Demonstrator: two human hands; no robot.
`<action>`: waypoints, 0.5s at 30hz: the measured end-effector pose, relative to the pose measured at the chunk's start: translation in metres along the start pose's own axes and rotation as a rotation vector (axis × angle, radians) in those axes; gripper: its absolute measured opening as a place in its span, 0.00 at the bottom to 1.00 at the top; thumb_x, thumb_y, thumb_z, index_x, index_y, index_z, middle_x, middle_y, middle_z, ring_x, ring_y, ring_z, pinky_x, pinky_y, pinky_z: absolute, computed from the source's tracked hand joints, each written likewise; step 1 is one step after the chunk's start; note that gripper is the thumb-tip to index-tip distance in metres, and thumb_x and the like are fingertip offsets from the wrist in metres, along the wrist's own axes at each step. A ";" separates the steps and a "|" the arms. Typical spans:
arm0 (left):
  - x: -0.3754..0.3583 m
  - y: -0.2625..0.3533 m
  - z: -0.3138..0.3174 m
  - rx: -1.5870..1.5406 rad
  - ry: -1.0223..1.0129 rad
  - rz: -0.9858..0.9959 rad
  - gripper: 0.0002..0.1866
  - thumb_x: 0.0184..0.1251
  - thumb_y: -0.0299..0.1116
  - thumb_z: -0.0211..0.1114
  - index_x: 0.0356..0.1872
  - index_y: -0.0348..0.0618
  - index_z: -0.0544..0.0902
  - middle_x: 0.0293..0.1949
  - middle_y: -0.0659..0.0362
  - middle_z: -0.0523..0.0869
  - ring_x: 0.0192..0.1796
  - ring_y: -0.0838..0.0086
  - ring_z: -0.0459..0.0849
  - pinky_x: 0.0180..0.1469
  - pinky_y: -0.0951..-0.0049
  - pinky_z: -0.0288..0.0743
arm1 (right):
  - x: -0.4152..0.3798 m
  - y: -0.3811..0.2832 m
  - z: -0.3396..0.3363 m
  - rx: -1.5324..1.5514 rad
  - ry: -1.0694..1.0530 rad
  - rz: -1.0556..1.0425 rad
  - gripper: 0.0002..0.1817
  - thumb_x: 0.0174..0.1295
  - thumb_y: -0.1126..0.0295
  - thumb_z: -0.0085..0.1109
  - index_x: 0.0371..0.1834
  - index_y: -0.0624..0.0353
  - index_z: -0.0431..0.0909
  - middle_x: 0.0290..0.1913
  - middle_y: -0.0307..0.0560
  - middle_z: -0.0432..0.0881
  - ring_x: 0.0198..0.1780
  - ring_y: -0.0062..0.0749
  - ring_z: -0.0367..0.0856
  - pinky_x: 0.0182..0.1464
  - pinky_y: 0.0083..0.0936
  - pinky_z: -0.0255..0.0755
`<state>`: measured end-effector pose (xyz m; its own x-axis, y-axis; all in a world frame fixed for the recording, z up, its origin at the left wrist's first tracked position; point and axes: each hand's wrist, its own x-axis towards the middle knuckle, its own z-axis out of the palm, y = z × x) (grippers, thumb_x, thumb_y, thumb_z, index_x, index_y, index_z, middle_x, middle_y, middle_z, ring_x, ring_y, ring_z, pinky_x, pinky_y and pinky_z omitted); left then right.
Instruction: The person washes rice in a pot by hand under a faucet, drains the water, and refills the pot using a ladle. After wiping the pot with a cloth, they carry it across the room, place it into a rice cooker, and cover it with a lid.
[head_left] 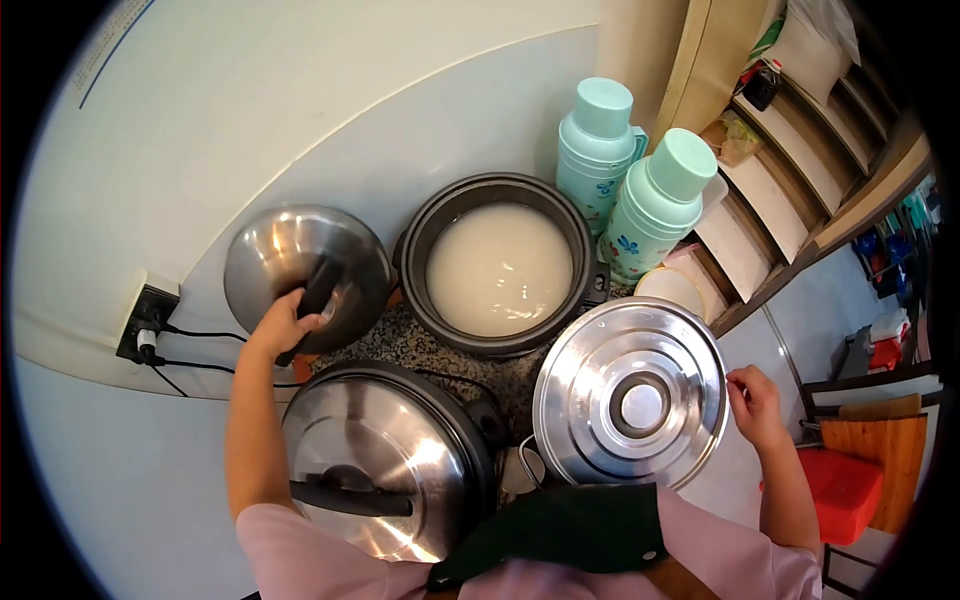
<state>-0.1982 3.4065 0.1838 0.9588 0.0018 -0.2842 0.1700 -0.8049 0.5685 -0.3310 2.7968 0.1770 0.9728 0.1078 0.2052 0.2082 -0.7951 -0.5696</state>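
Note:
My left hand point(283, 325) is closed round the black handle of a domed steel lid point(250, 260), which stands tilted against the wall. My right hand point(757, 402) has its fingers curled at the right edge of a lidded steel pot point(575, 370). Whether they grip the lid's rim or a side handle is hidden. Between and beyond my hands an uncovered black cooker pot point(410, 285) holds cloudy whitish liquid point(500, 265). Below my left hand sits a second cooker point(395, 430) with its steel lid on and a black handle on top.
Two mint-green thermos flasks point(600, 150) point(655, 205) stand behind the open pot. A wall socket point(150, 320) with plugged-in black cables is at left. Wooden shelves point(770, 215) rise at right. A red stool point(840, 495) stands low on the right.

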 end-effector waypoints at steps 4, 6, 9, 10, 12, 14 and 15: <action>0.001 0.082 -0.009 0.241 0.328 0.273 0.23 0.39 0.32 0.67 0.40 0.38 0.70 0.32 0.47 0.77 0.35 0.58 0.77 0.39 0.68 0.70 | -0.009 0.003 -0.010 0.012 0.043 0.005 0.06 0.47 0.83 0.53 0.28 0.64 0.72 0.22 0.48 0.72 0.21 0.33 0.72 0.20 0.20 0.64; 0.010 0.125 0.003 0.242 0.414 0.262 0.22 0.40 0.33 0.67 0.39 0.39 0.70 0.35 0.45 0.78 0.39 0.53 0.77 0.42 0.65 0.70 | -0.015 0.001 -0.016 0.008 0.086 -0.007 0.06 0.47 0.83 0.53 0.28 0.64 0.72 0.22 0.47 0.71 0.21 0.32 0.72 0.19 0.20 0.63; 0.049 0.157 0.041 0.254 0.342 0.292 0.23 0.41 0.33 0.66 0.42 0.43 0.71 0.38 0.46 0.79 0.42 0.54 0.77 0.44 0.63 0.70 | -0.028 0.000 -0.025 -0.002 0.103 0.011 0.06 0.47 0.84 0.53 0.28 0.63 0.72 0.22 0.47 0.71 0.21 0.32 0.71 0.20 0.20 0.64; 0.060 0.167 0.057 0.256 0.300 0.287 0.24 0.41 0.33 0.66 0.44 0.44 0.71 0.39 0.47 0.79 0.42 0.54 0.77 0.44 0.63 0.70 | -0.034 0.001 -0.027 -0.008 0.112 0.017 0.06 0.47 0.84 0.53 0.28 0.63 0.72 0.22 0.47 0.71 0.21 0.32 0.71 0.20 0.20 0.64; 0.079 0.183 0.089 0.244 0.265 0.278 0.25 0.42 0.32 0.65 0.47 0.45 0.71 0.39 0.49 0.79 0.43 0.55 0.77 0.45 0.63 0.70 | -0.048 0.005 -0.033 -0.054 0.127 0.018 0.06 0.47 0.84 0.52 0.28 0.64 0.71 0.23 0.47 0.71 0.21 0.32 0.71 0.20 0.21 0.64; 0.101 0.186 0.116 0.155 0.225 0.343 0.25 0.43 0.31 0.64 0.48 0.46 0.71 0.41 0.49 0.78 0.45 0.55 0.76 0.46 0.64 0.69 | -0.065 0.009 -0.042 -0.079 0.145 0.053 0.06 0.47 0.84 0.52 0.28 0.64 0.71 0.23 0.47 0.71 0.21 0.32 0.71 0.20 0.21 0.64; 0.111 0.186 0.127 0.139 0.205 0.382 0.25 0.43 0.31 0.63 0.49 0.46 0.72 0.42 0.48 0.77 0.46 0.56 0.75 0.48 0.64 0.68 | -0.075 0.012 -0.045 -0.095 0.153 0.078 0.06 0.47 0.84 0.52 0.28 0.64 0.71 0.23 0.47 0.71 0.21 0.33 0.70 0.21 0.22 0.64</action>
<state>-0.0890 3.1814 0.1597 0.9745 -0.2046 0.0925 -0.2234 -0.8429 0.4895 -0.4061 2.7523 0.1909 0.9572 -0.0428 0.2862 0.1151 -0.8512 -0.5121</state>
